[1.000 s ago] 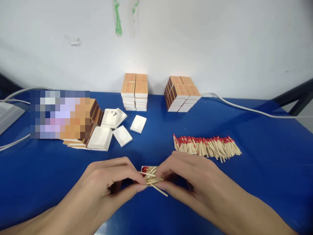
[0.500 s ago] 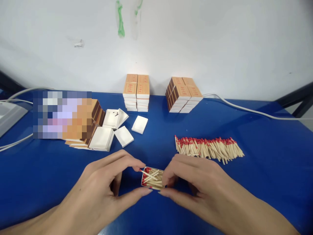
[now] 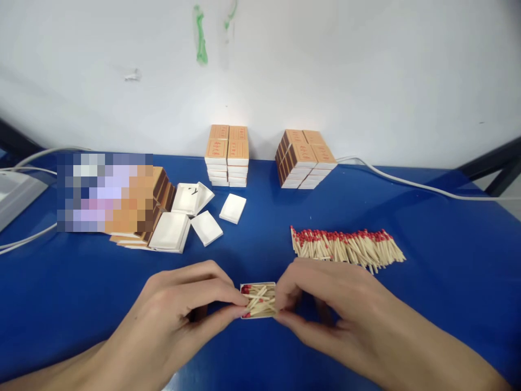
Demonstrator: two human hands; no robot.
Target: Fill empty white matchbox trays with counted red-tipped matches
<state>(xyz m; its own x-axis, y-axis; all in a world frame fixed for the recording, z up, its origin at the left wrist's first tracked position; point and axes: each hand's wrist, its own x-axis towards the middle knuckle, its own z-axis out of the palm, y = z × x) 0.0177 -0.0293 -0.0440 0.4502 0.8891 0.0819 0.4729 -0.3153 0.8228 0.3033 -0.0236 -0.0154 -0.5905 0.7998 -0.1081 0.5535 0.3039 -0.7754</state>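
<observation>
A small white matchbox tray [image 3: 258, 300] filled with red-tipped matches lies on the blue table [image 3: 448, 304] near the front edge. My left hand [image 3: 183, 307] pinches its left end between thumb and fingers. My right hand [image 3: 334, 307] grips its right end, fingers curled around it. A loose row of red-headed matches [image 3: 345, 247] lies just beyond my right hand.
Two stacks of orange matchboxes [image 3: 227, 155] [image 3: 304, 157] stand at the wall. White empty trays [image 3: 203, 214] and brown-sided sleeves [image 3: 163, 190] lie at the left, beside a blurred patch. Grey cables [image 3: 407, 182] run along the back and left edges.
The matches that stuck out loosely between my fingers now lie inside the tray. Both hands have closed in on the tray's ends, pressing it from each side.
</observation>
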